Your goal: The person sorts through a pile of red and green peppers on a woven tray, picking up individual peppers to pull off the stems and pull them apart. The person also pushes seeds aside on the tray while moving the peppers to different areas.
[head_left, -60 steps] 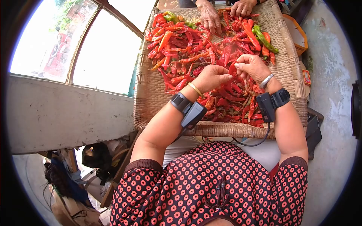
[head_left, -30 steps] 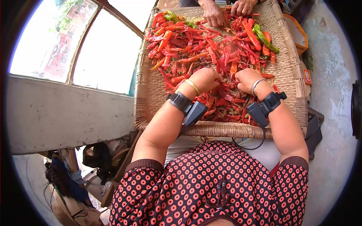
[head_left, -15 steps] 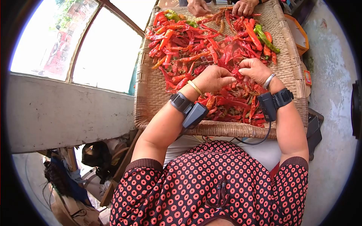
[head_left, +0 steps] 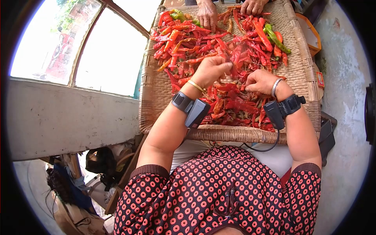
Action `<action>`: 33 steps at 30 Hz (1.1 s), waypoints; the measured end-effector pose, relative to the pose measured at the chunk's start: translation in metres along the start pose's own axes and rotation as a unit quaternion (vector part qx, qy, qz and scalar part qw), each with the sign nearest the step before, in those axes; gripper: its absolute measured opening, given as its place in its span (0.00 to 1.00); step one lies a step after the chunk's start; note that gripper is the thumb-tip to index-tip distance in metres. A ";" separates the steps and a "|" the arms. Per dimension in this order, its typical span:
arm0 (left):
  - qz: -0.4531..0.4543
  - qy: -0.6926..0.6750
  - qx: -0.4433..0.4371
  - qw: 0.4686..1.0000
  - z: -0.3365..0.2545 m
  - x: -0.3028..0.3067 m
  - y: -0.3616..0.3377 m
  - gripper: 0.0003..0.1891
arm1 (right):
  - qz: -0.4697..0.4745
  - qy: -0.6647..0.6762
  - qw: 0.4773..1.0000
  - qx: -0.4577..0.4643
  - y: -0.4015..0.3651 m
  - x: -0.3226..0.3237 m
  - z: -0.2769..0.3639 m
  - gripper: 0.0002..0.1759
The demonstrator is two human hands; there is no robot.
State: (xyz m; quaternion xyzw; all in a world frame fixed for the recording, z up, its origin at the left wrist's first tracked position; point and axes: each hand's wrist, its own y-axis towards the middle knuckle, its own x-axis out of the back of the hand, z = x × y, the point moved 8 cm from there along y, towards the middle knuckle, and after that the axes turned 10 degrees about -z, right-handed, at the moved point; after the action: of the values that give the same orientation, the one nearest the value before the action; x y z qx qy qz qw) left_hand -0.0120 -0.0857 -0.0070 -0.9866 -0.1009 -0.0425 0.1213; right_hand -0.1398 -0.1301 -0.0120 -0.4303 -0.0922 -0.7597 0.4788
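Red dried chili peppers (head_left: 235, 102) cover much of a woven wicker tray (head_left: 250, 135). Over the middle of the heap is my left hand (head_left: 213, 71), its fingers curled into a pinch with red peppers right beneath the fingertips. My right hand (head_left: 263, 82) is lower and to the right, also pinching, fingertips down at the near pile. Whatever either pinch holds is hidden or too small to name. A bare patch of weave shows between the far and near peppers. Green chili peppers (head_left: 275, 38) lie at the far right of the heap.
Across the tray, another person's hands (head_left: 207, 15) touch the far peppers. A window (head_left: 109, 47) and white wall (head_left: 74, 113) stand at the left, with bags (head_left: 100, 160) below. An orange-edged box (head_left: 309, 33) sits beyond the tray's right side.
My left hand has moved up and left, away from my right hand, which shifted slightly down. The other person's hand at the far left has reached further into the peppers.
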 end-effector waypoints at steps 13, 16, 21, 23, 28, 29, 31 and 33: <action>0.071 0.455 -0.250 0.852 0.010 -0.027 -0.010 0.11 | 0.107 -0.197 0.974 0.038 -0.010 -0.035 0.026 0.17; 0.102 0.460 -0.239 0.849 0.011 -0.030 -0.010 0.11 | 0.119 -0.165 0.977 0.060 -0.006 -0.043 0.020 0.13; 0.083 0.390 -0.162 0.903 0.003 -0.016 -0.009 0.09 | 0.110 0.020 0.991 0.071 -0.004 -0.026 0.014 0.09; 0.064 0.292 -0.115 0.947 0.002 -0.006 -0.004 0.11 | 0.110 0.114 0.987 -0.007 -0.006 -0.017 0.001 0.08; 0.017 0.171 0.007 0.985 0.009 0.016 0.002 0.10 | 0.088 0.230 0.968 -0.051 -0.011 0.003 -0.008 0.06; 0.017 0.171 0.006 0.985 0.009 0.018 0.003 0.10 | 0.077 0.250 0.964 -0.047 -0.010 0.007 -0.007 0.06; -0.098 -0.064 -0.030 0.993 -0.006 0.036 0.004 0.13 | 0.080 0.251 0.964 -0.042 -0.010 0.007 -0.007 0.05; -0.120 -0.158 -0.057 0.979 -0.013 0.040 0.004 0.16 | 0.087 0.264 0.960 -0.042 -0.009 0.005 -0.005 0.05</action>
State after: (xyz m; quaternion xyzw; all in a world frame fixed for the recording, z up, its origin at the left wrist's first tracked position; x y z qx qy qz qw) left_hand 0.0270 -0.0852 0.0089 -0.9668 -0.2338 0.0937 0.0418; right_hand -0.1509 -0.1311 -0.0083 -0.2405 0.1074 -0.8046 0.5322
